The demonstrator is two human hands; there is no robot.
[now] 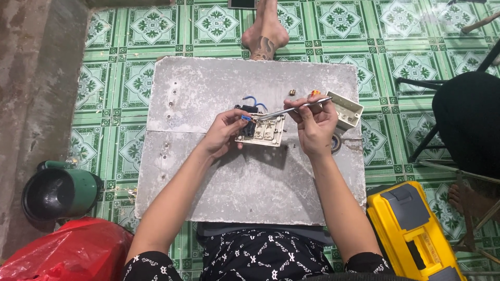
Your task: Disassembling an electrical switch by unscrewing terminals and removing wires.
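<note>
Switch plate (262,131), cream-coloured and turned back side up with short blue wires (253,101) at its far end, sits mid-table on the grey slab table (250,177). The left hand (225,133) has its fingers clamped on the plate's left edge; the right hand (314,125) pinches a screwdriver (297,108) whose tip meets the terminals. A slipping tip could probably jab the left fingers or loosen a wire. An empty wall box (345,109) lies just right.
</note>
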